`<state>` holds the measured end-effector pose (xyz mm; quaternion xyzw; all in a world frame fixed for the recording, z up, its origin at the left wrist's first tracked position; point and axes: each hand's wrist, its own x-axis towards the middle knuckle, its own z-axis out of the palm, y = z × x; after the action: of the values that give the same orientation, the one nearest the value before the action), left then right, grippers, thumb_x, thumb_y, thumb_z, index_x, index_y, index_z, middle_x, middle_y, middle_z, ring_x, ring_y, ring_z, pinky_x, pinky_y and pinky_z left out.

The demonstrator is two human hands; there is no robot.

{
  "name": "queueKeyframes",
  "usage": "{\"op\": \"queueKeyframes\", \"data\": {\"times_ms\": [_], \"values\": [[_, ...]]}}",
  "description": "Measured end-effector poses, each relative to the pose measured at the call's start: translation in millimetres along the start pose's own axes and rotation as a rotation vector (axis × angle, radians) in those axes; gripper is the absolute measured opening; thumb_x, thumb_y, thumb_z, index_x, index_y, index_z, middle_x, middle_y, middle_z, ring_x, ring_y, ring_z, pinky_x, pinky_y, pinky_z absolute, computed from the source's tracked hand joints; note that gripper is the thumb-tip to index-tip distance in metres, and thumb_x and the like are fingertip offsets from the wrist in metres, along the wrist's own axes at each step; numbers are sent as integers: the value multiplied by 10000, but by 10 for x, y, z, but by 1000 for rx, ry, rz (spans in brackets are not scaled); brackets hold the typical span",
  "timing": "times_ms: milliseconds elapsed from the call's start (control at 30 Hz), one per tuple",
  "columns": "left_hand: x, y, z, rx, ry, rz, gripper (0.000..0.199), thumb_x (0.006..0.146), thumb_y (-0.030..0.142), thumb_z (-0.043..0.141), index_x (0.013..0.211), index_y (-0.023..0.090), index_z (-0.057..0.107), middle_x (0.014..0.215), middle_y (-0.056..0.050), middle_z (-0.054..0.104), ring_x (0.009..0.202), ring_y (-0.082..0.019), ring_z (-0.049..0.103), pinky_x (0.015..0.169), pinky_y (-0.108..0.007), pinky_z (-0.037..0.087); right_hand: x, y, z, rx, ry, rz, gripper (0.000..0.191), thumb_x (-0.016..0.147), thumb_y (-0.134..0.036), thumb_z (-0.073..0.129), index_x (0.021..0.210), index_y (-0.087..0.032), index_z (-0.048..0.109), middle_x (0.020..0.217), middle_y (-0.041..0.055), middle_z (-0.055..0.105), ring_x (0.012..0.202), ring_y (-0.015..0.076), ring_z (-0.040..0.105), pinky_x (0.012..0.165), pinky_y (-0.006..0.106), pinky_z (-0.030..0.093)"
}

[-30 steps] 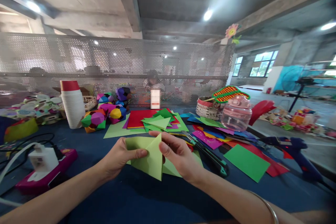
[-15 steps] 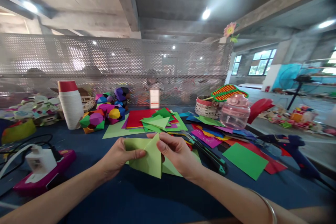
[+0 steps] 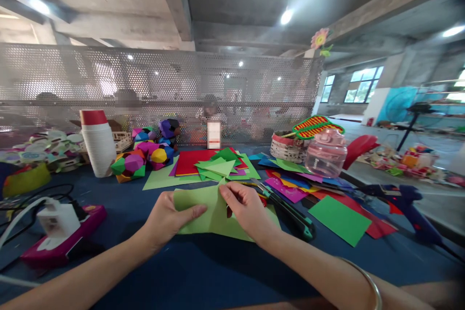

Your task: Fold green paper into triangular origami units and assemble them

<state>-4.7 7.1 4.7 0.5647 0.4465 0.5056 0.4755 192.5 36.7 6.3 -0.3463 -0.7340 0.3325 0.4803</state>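
A light green sheet of paper (image 3: 209, 208) is held up between both hands above the blue table. My left hand (image 3: 172, 215) grips its left part, thumb across the front and fingers behind. At the sheet's upper right, my right hand (image 3: 245, 206) pinches the edge between thumb and fingers. Another light green sheet (image 3: 238, 230) lies under the hands, partly covered. Just behind them is a pile of cut green pieces (image 3: 221, 167) on red sheets (image 3: 187, 162).
Right: a utility knife (image 3: 294, 213), coloured sheets, a green sheet (image 3: 341, 219), a pink bottle (image 3: 326, 155), a basket (image 3: 286, 147) and a glue gun (image 3: 403, 198). Left: a power strip (image 3: 90, 218), stacked cups (image 3: 98, 147) and paper balls (image 3: 131, 167). A perforated screen (image 3: 181, 82) stands behind.
The flap that was folded over the front of the held paper has swung away, so the sheet looks flatter. My right hand's fingers have closed together at its upper edge.
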Motion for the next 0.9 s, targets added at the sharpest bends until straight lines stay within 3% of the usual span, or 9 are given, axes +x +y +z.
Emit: {"op": "queueKeyframes", "data": {"times_ms": [333,500,900], "values": [[-90,55,168,-97,29,9,363,603,379,923,874,173,799,881,-58,800,777,-291,755,677,-344,628,-67,54,119,-386,139,-80,223,1005,-367,356,811,-268,404,622,-9,476,520,179,408,541,311,235],[-114,40,169,-170,16,-21,401,616,372,924,940,171,800,920,-71,802,819,-303,757,745,-391,636,-78,60,128,-441,172,-110,229,1013,-378,331,808,-276,346,600,-24,424,505,185,387,524,308,214],[-162,29,211,-324,-96,-161,510,620,352,935,1069,189,756,941,-62,790,820,-248,751,801,-366,618,-59,9,80,-501,185,-189,221,1002,-335,334,793,-271,308,612,-41,370,479,163,364,519,306,200]]}}
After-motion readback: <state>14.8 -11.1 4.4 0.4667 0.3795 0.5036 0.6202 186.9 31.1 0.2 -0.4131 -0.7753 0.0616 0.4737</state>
